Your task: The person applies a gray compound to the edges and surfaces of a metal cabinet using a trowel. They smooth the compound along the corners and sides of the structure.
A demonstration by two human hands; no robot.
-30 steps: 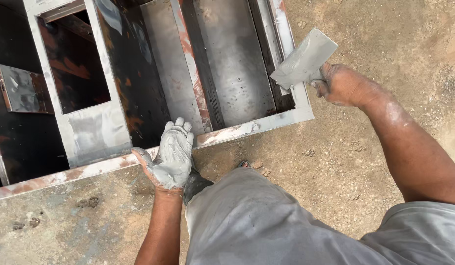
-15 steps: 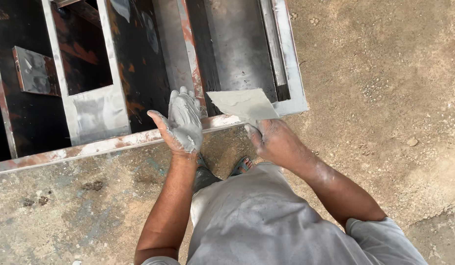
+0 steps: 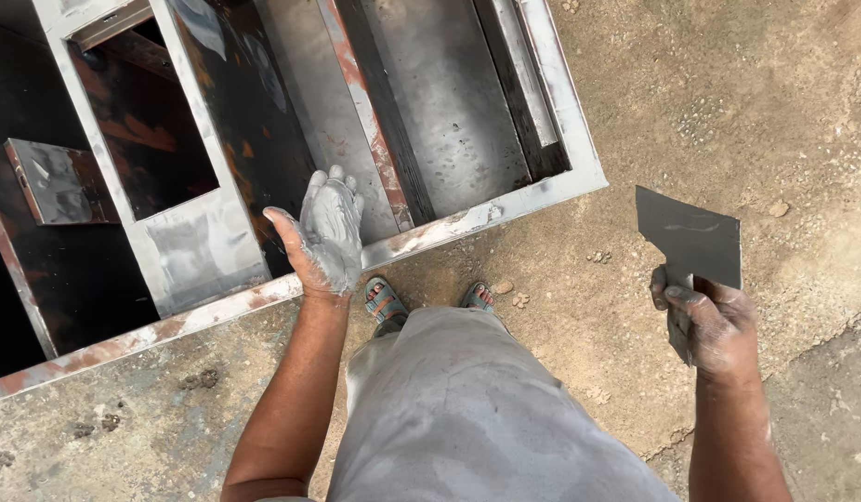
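My left hand (image 3: 325, 237) is held palm up over the front edge of a metal frame (image 3: 430, 234), its palm and fingers coated in grey putty. It grips nothing. My right hand (image 3: 712, 325) is out to the right over the dirt ground, closed around the handle of a flat dark scraper blade (image 3: 688, 238) that points upward. The frame has grey-smeared, rust-marked rails and dark panels inside.
My feet in sandals (image 3: 387, 303) stand just in front of the frame's edge, grey trousers below. Sandy ground (image 3: 746, 112) with small stones lies to the right. A small metal bracket (image 3: 54, 181) sits inside the frame at the left.
My right hand has swung the scraper away from my left palm, out to the right over the ground. My left hand stays palm up by the frame edge.
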